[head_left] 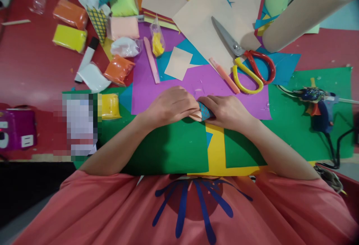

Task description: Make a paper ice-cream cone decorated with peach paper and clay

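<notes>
Close over the purple sheet's front edge, my two hands meet around one small piece of work. My right hand (228,111) is closed around a small blue cone (205,111) with a crosshatch pattern, its wide end facing left. The fingers of my left hand (176,105) pinch a curled beige strip (196,115) at that wide end. Whether the strip is fixed to the cone cannot be seen, as my fingers cover much of both. Under my hands lie the purple sheet (174,92) and green sheets (174,148).
Scissors (237,49) with red and yellow handles lie open behind my right hand, beside an orange pen-like stick (224,76). A glue gun (322,107) rests at right near a large cardboard tube (303,13). Several clay packets (70,37) and patterned cones (97,19) crowd the back left.
</notes>
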Motion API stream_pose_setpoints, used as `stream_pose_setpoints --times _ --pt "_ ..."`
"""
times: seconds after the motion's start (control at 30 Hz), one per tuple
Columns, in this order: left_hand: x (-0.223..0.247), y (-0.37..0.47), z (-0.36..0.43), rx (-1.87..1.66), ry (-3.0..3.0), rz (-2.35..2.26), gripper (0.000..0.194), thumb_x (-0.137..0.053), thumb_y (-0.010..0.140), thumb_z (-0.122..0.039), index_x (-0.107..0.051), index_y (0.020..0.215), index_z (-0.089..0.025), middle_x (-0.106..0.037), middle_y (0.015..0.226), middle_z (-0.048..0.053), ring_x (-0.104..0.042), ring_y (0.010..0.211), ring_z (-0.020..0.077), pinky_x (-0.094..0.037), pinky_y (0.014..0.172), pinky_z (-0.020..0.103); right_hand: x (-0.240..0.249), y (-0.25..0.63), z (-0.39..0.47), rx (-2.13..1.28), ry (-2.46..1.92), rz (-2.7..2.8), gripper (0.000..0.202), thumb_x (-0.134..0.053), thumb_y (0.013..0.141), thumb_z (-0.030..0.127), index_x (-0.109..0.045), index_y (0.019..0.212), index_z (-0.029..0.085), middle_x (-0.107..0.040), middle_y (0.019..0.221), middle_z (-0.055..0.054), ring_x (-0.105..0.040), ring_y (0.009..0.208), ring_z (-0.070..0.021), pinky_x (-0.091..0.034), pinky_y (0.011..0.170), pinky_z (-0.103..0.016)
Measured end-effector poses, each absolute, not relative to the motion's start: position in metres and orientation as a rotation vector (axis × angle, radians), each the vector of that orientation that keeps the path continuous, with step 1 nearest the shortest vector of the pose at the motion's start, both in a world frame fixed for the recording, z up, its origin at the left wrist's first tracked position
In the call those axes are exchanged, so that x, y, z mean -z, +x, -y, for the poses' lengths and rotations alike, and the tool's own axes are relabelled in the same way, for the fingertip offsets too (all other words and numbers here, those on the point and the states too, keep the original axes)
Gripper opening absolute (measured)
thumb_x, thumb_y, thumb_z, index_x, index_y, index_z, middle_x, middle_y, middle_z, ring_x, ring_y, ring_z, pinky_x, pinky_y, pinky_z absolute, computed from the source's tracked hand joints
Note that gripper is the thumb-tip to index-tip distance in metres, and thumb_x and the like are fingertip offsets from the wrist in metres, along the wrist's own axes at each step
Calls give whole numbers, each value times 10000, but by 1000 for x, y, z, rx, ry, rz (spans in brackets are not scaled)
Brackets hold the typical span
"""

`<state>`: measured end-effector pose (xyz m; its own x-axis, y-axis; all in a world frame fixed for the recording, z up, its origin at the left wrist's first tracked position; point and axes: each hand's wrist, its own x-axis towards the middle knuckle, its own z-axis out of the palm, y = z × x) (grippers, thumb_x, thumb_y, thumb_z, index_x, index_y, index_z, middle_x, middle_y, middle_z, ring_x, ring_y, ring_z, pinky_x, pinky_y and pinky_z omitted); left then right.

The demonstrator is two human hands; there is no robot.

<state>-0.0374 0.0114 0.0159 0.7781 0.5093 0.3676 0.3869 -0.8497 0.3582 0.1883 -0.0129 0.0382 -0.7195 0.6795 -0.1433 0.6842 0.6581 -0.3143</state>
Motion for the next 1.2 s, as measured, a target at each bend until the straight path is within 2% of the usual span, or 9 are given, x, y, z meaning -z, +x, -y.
stream_pose_setpoints --times 0.17,0.4,0.6,0.7,0.8,0.9,0.97,1.07,1.2 --pt "-13 -38 -14 -711 2710 -687 282 -456 1035 -381 -698 1040 -238 -746 886 7 -680 883 145 -477 832 293 -38 187 13 598 1188 -2872 375 -623 892 291 -604 1217 106 -746 985 -134 -660 833 -240 -301 600 -307" --pt "-18 -33 -18 -1044 2856 -504 179 -523 1007 -290 -642 890 -225 -718 743 -30 -623 679 129 -449 654 282 -39 186 14 568 1168 -2864 389 -636 880 307 -608 1220 120 -753 982 -129 -660 824 -239 -293 590 -306" --pt "-32 -31 -13 -925 2514 -663 113 -579 976 -276 -660 915 -227 -725 798 -23 -645 735 123 -470 676 289 -36 187 16 720 1236 -2924 316 -641 867 284 -620 1135 116 -744 934 -121 -675 806 -245 -344 595 -306" --pt "-39 -29 -9 -1029 2060 -814 155 -590 979 -357 -674 1023 -234 -724 872 -17 -659 778 102 -528 698 262 -31 190 16 1035 1303 -3035 374 -612 892 315 -556 1210 124 -732 1053 -137 -687 906 -253 -465 698 -320" --pt "-36 -26 -7 -1177 1891 -837 318 -548 983 -499 -656 1111 -229 -705 963 2 -661 843 105 -565 723 263 -25 192 15 1288 1405 -3151 423 -506 960 362 -449 1328 162 -649 1291 -176 -634 1178 -277 -524 912 -422" --pt "-27 -20 -4 -1186 2118 -726 435 -588 932 -577 -607 1245 -276 -704 1131 36 -675 1064 185 -592 878 336 -20 190 14 1379 1488 -3155 434 -478 969 356 -389 1373 225 -533 1459 -172 -492 1403 -274 -449 1111 -520" --pt "-21 -17 -2 -1152 2226 -769 473 -576 933 -581 -570 1321 -311 -671 1226 67 -647 1188 236 -577 976 393 -18 188 13 1457 1506 -3139 481 -501 959 359 -336 1400 260 -464 1530 -159 -411 1478 -251 -393 1190 -533" --pt "-14 -16 -1 -1177 2268 -839 472 -565 937 -576 -567 1335 -323 -646 1248 85 -644 1199 246 -574 981 401 -18 186 12 1544 1523 -3111 521 -522 953 347 -308 1419 255 -437 1554 -174 -379 1502 -226 -356 1235 -516" --pt "-8 -18 -2 -1175 2296 -846 484 -557 949 -557 -541 1364 -308 -672 1257 77 -658 1182 219 -557 995 378 -18 187 11 1459 1571 -3039 572 -510 931 271 -334 1471 207 -426 1580 -184 -373 1511 -262 -340 1232 -547"
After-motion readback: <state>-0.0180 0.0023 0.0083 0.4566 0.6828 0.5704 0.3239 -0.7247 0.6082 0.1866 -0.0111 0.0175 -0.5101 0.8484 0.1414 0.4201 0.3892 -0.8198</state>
